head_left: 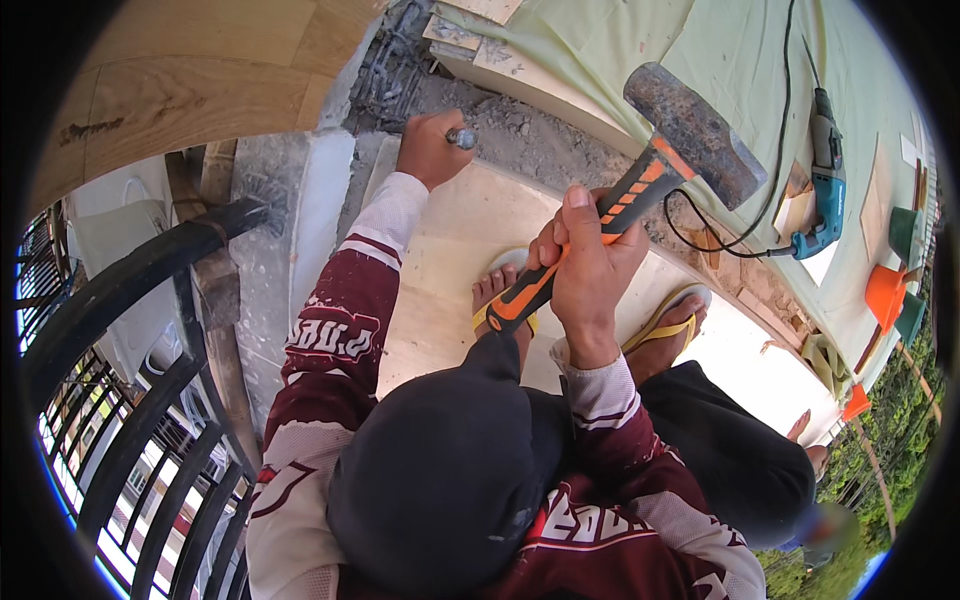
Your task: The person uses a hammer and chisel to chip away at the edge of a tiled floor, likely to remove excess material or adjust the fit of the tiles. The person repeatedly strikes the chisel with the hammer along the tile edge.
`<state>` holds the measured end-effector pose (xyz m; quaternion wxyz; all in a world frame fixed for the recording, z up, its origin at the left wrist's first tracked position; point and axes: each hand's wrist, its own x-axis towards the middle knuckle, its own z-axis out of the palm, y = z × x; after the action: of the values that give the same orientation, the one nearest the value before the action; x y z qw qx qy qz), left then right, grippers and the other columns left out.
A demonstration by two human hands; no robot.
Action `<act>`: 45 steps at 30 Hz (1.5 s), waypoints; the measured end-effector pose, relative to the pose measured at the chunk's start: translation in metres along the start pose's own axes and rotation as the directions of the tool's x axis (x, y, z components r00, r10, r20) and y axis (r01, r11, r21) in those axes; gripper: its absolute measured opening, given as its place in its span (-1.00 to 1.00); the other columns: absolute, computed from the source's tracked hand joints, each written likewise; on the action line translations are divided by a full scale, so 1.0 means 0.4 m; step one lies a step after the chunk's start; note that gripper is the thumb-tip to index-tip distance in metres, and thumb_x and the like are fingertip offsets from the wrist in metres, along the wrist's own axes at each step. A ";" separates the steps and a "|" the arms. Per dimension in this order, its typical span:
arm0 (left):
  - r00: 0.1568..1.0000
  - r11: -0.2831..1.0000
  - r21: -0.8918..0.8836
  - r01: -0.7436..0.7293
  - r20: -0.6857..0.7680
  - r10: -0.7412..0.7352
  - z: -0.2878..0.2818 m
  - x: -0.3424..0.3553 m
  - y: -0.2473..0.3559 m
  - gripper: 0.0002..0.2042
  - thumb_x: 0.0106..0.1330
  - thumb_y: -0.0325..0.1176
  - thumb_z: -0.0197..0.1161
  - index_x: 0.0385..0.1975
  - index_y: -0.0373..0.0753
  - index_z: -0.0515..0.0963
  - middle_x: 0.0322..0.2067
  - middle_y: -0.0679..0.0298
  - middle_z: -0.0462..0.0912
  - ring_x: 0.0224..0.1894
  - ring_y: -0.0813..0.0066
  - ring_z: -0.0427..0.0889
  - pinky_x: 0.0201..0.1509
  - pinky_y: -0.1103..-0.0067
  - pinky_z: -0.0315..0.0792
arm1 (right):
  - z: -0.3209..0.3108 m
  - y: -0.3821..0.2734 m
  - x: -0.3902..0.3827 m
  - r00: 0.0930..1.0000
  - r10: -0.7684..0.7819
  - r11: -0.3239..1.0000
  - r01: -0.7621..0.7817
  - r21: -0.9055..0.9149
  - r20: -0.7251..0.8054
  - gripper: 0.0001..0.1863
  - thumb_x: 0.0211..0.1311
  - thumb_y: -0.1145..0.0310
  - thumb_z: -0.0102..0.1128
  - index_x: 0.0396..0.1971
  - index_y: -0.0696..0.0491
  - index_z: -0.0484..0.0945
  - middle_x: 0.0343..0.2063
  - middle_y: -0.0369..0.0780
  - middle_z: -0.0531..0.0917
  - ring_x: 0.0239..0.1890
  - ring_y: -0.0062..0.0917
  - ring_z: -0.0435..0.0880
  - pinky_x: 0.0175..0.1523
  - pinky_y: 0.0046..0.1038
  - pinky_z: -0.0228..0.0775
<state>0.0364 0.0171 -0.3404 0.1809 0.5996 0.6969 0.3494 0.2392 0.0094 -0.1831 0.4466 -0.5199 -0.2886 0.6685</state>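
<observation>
My left hand (430, 150) is closed around a metal chisel (462, 138), whose round end pokes out of the fist; its tip is hidden. That fist is beside a strip of broken concrete (392, 85) with grey rubble. In my right hand (598, 262) is the black and orange handle of a hammer (695, 135). The hammer's heavy, rust-marked steel head is raised up and to the right, apart from the chisel. Both forearms wear maroon and white sleeves. Below my hands is a pale stone slab (430, 285), with my sandalled feet on it.
A black metal railing (130, 270) curves along the left. Wooden panelling (200, 70) fills the upper left. On the pale green sheet (740, 50) at right lies a teal power drill (828, 190) with its black cord looped nearby. Orange (885, 297) and green containers stand beyond.
</observation>
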 end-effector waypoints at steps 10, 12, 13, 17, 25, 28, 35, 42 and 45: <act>0.986 0.985 0.034 0.168 -0.020 -0.167 0.023 0.064 -0.059 -0.81 0.06 -0.37 0.33 -0.60 -0.31 0.46 -0.60 -0.05 0.52 -0.48 -0.16 0.51 -0.41 0.28 0.39 | 0.023 -0.083 -0.028 0.922 -0.386 0.862 0.364 0.353 -0.007 -0.83 0.42 0.38 0.10 -0.27 0.13 0.33 -0.66 -0.27 0.42 -0.70 -0.60 0.44 -0.59 -0.44 0.41; 0.983 0.983 0.023 0.184 -0.028 -0.184 0.024 0.059 -0.062 -0.81 0.05 -0.38 0.34 -0.60 -0.31 0.47 -0.61 -0.03 0.54 -0.49 -0.15 0.52 -0.41 0.28 0.39 | 0.043 -0.042 -0.008 0.942 -0.328 0.926 0.306 0.223 0.070 -0.81 0.42 0.36 0.10 -0.34 0.12 0.34 -0.67 -0.28 0.43 -0.72 -0.62 0.43 -0.60 -0.47 0.38; 0.985 0.983 0.055 0.173 -0.024 -0.171 0.025 0.056 -0.062 -0.82 0.02 -0.38 0.34 -0.59 -0.31 0.47 -0.59 -0.03 0.56 -0.47 -0.15 0.54 -0.39 0.25 0.41 | 0.057 -0.006 0.005 0.990 -0.075 0.996 0.079 -0.032 0.119 -0.78 0.42 0.33 0.11 -0.39 0.09 0.34 -0.70 -0.30 0.42 -0.74 -0.64 0.42 -0.61 -0.47 0.38; 0.989 0.986 0.079 0.147 0.001 -0.148 0.026 0.030 -0.060 -0.83 -0.05 -0.41 0.35 -0.60 -0.30 0.47 -0.55 -0.02 0.60 -0.43 -0.12 0.59 -0.34 0.22 0.44 | 0.025 0.068 0.048 0.888 0.428 0.816 -0.299 -0.495 0.168 -0.70 0.37 0.27 0.21 -0.46 0.10 0.35 -0.77 -0.34 0.41 -0.79 -0.68 0.39 -0.67 -0.53 0.31; 0.990 0.990 0.058 0.132 0.044 -0.135 0.054 0.011 -0.084 -0.84 -0.09 -0.42 0.37 -0.52 -0.28 0.53 -0.49 -0.01 0.64 -0.38 -0.12 0.61 -0.33 0.23 0.45 | -0.035 -0.144 0.006 0.966 -0.244 0.969 0.246 -0.013 0.084 -0.70 0.45 0.20 0.12 -0.34 0.14 0.41 -0.70 -0.26 0.47 -0.69 -0.61 0.50 -0.57 -0.50 0.43; 0.988 0.986 0.068 0.149 0.038 -0.152 0.054 0.014 -0.087 -0.84 -0.09 -0.45 0.36 -0.53 -0.29 0.52 -0.49 -0.01 0.64 -0.39 -0.14 0.59 -0.34 0.24 0.45 | -0.001 -0.126 0.022 0.901 -0.432 0.838 0.410 0.361 -0.019 -0.72 0.46 0.26 0.05 -0.41 0.13 0.38 -0.68 -0.25 0.43 -0.67 -0.57 0.50 -0.56 -0.45 0.42; 0.990 0.990 0.062 0.126 0.060 -0.129 0.013 -0.024 -0.077 -0.78 0.00 -0.47 0.40 -0.63 -0.27 0.41 -0.58 0.06 0.59 -0.45 -0.01 0.62 -0.38 0.28 0.45 | -0.018 0.205 -0.023 0.926 0.362 0.816 -0.261 -0.515 0.105 -0.79 0.32 0.33 0.21 -0.40 0.11 0.40 -0.73 -0.35 0.45 -0.75 -0.68 0.42 -0.63 -0.54 0.25; 0.998 0.998 -0.001 0.061 0.030 -0.061 0.037 -0.028 -0.096 -0.85 -0.04 -0.51 0.32 -0.60 -0.29 0.44 -0.55 0.02 0.60 -0.44 -0.03 0.61 -0.38 0.31 0.45 | -0.017 -0.145 0.020 0.957 -0.292 0.952 0.290 0.098 -0.002 -0.77 0.40 0.34 0.14 -0.41 0.12 0.37 -0.73 -0.29 0.39 -0.74 -0.64 0.41 -0.63 -0.52 0.33; 0.996 0.996 0.016 0.084 0.033 -0.084 0.034 -0.025 -0.100 -0.86 -0.05 -0.51 0.31 -0.58 -0.31 0.44 -0.55 0.02 0.59 -0.45 -0.04 0.60 -0.38 0.33 0.45 | 0.034 -0.113 0.006 0.909 -0.413 0.859 0.410 0.305 -0.057 -0.74 0.42 0.37 0.07 -0.50 0.10 0.32 -0.69 -0.27 0.40 -0.72 -0.64 0.41 -0.59 -0.44 0.38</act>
<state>0.0194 0.0096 -0.3797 0.2028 0.5768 0.7210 0.3261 0.2397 0.0323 -0.1417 0.6536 -0.3662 -0.2866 0.5971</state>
